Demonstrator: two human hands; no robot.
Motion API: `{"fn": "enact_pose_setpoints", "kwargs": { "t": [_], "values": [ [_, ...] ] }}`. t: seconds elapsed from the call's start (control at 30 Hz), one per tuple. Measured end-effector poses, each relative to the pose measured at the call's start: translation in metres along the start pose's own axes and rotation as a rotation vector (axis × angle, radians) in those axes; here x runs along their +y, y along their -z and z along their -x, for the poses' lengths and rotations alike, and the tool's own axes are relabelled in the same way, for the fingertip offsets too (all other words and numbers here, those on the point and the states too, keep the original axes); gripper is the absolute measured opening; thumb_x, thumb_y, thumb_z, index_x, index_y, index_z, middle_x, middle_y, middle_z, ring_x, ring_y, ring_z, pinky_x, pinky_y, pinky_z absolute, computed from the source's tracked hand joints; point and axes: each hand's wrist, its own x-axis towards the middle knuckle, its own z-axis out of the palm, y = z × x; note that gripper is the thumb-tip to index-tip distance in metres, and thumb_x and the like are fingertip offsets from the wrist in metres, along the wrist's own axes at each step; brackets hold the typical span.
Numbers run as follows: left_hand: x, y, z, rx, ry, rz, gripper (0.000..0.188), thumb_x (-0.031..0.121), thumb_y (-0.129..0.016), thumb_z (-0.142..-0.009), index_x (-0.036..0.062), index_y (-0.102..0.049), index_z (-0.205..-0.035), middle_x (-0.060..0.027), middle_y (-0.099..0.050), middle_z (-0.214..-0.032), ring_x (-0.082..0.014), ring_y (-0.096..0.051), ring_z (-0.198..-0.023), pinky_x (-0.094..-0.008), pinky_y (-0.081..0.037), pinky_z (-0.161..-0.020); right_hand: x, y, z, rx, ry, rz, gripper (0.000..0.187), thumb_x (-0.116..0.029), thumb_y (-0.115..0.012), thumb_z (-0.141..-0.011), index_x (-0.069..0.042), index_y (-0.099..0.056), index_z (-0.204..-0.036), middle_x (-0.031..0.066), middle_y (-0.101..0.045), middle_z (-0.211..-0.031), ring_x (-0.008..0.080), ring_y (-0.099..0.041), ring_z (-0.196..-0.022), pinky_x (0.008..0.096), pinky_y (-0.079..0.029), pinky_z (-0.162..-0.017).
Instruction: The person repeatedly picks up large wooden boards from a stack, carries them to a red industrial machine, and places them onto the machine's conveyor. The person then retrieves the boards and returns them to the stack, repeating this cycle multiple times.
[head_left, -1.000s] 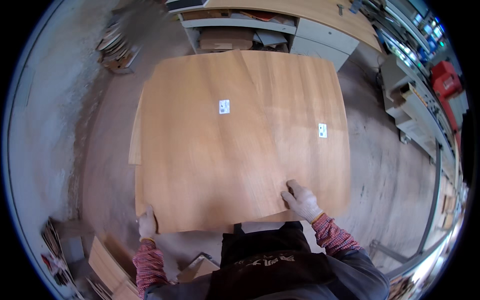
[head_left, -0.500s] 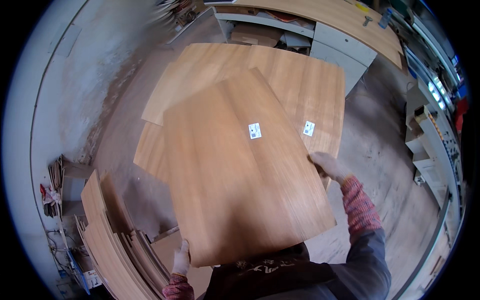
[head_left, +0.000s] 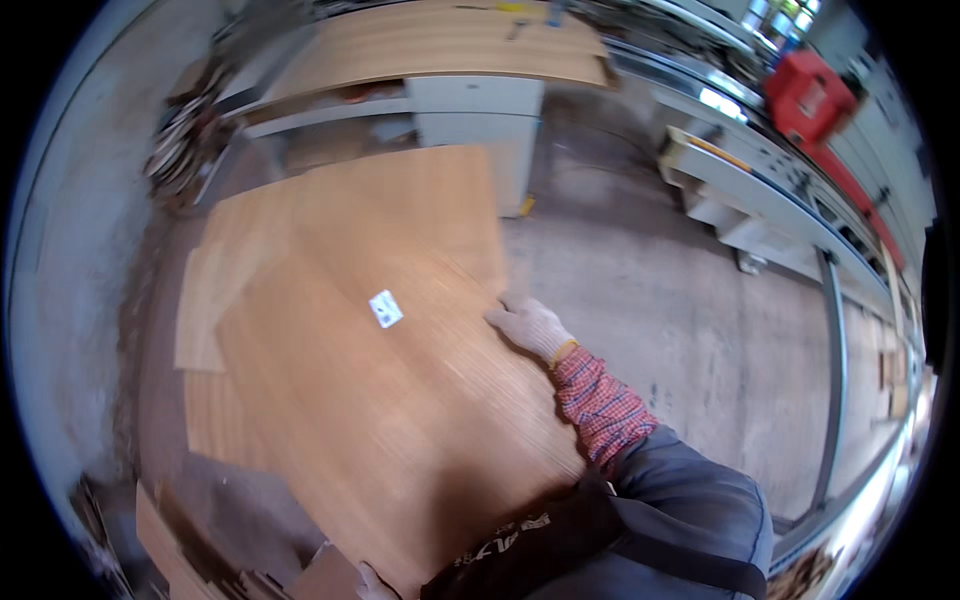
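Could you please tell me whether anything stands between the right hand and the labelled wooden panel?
Nothing visible does: the right hand is directly at the right-hand edge of the wooden panel. The other boards show beyond the panel, out of the way; its underside is hidden.

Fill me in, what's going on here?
A gloved person is handling a wood-grain panel with a white label. The right hand holds its right edge; the left hand is at its near end, mostly out of view. Similar sheets lie beyond, partly covered by it, before a wood-topped desk.
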Motion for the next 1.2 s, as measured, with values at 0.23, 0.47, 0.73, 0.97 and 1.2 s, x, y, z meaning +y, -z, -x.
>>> {"fn": "enact_pose_setpoints", "kwargs": {
  "t": [0.23, 0.47, 0.73, 0.97, 1.2],
  "values": [
    [0.088, -0.119, 0.041, -0.038, -0.491, 0.400, 0.048, 0.034, -0.057, -0.107, -0.0117, -0.069, -0.112, -0.0135, -0.073, -0.100, -0.0204, -0.066, -0.087, -0.0369, -0.055, -0.078, 0.125, 0.185, 0.056, 0.381, 0.033, -0.279, 0.050, -0.042, -0.061, -0.095, 0.000, -0.068, -0.121, 0.0264, -0.070, -0.117, 0.0403, -0.066, -0.111, 0.0437, -0.051, -0.096],
    [0.241, -0.228, 0.104, -0.379, -0.609, 0.175, 0.042, 0.026, -0.059, -0.102, 0.0055, -0.043, -0.070, 0.0043, -0.040, -0.071, -0.0088, -0.035, -0.066, -0.0348, -0.027, -0.056, 0.304, 0.332, 0.114, 0.720, -0.086, -0.359, 0.044, -0.038, -0.064, -0.093, 0.003, -0.068, -0.108, 0.0258, -0.070, -0.102, 0.0390, -0.067, -0.097, 0.0444, -0.051, -0.087],
    [0.390, -0.373, 0.166, -0.610, -1.318, -0.179, 0.034, 0.027, -0.054, -0.103, 0.0006, -0.051, -0.081, -0.0026, -0.052, -0.080, -0.0178, -0.048, -0.076, -0.0362, -0.043, -0.069, 0.438, 0.434, 0.176, 0.922, -0.505, -0.417, 0.041, -0.039, -0.060, -0.096, -0.001, -0.072, -0.104, 0.0239, -0.072, -0.108, 0.0391, -0.068, -0.102, 0.0471, -0.052, -0.091],
    [0.434, -0.398, 0.244, -0.940, -0.391, -0.019, 0.060, 0.040, -0.045, -0.110, -0.0059, -0.046, -0.150, -0.0223, -0.056, -0.146, -0.0339, -0.059, -0.126, -0.0433, -0.049, -0.107, 0.473, 0.481, 0.134, 0.747, -0.601, -0.239, 0.058, -0.048, -0.058, -0.092, 0.000, -0.067, -0.123, 0.0258, -0.066, -0.131, 0.0404, -0.063, -0.124, 0.0456, -0.050, -0.103],
    [0.437, -0.467, 0.234, -1.331, -0.277, 0.469, 0.044, 0.029, -0.042, -0.109, -0.0037, -0.052, -0.138, -0.0184, -0.063, -0.134, -0.0292, -0.065, -0.119, -0.0378, -0.056, -0.098, 0.430, 0.521, 0.147, 0.899, -0.706, -0.065, 0.062, -0.045, -0.061, -0.093, -0.003, -0.059, -0.139, 0.0224, -0.062, -0.140, 0.0376, -0.059, -0.131, 0.0460, -0.051, -0.103]
  ]
}}
